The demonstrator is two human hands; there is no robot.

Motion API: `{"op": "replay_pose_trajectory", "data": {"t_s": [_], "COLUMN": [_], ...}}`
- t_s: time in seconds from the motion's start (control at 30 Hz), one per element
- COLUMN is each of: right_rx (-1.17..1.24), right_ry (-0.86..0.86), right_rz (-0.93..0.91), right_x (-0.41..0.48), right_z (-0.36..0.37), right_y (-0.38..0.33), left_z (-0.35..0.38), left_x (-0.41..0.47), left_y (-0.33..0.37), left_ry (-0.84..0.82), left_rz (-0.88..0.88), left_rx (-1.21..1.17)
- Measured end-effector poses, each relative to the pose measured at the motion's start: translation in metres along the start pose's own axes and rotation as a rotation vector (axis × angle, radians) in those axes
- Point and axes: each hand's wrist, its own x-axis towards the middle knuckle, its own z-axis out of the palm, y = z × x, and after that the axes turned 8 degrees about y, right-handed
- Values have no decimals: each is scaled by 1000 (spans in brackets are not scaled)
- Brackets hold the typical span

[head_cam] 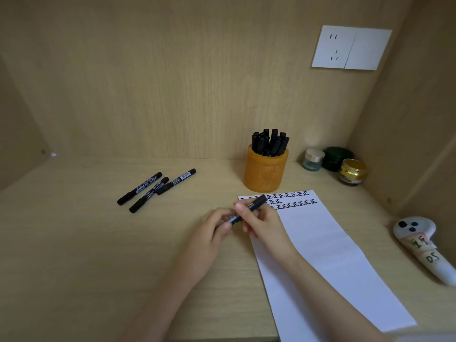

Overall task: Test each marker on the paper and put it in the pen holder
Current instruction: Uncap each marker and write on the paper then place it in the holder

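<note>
Your left hand (212, 228) pinches the near end, and your right hand (261, 220) the barrel, of one black marker (249, 208) slanted over the top left corner of the paper (320, 243), near the orange pen holder (265, 171); pull straight along the barrel, keeping the tip off the written rows (293, 201).

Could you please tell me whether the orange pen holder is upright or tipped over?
Upright: the pen holder stands on its base on the desk, mouth upward, with black markers poking out the top.
</note>
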Motion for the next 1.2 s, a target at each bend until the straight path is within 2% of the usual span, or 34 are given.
{"op": "replay_pose_trajectory", "data": {"t_s": [0.1, 0.27, 0.73, 0.83, 1.0, 1.2], "right_rx": [11, -19, -90, -79, 78, 50], "right_ry": [56, 38, -15, 52, 296, 326], "right_rz": [12, 27, -20, -27, -15, 60], "right_x": [-1, -8, -8, -7, 5, 21], "right_z": [-5, -9, -18, -19, -40, -60], "right_y": [1, 2, -6, -8, -15, -9], "left_z": [10, 16, 14, 17, 17, 21], "left_x": [-5, -6, -7, -6, -7, -4], "left_y": [-3, -6, 5, 5, -2, -3], "left_ry": [-80, -89, -110, -115, -86, -101], "left_rz": [-34, -14, -32, -56, -115, -97], "left_rx": [23, 150, 29, 32, 2, -73]}}
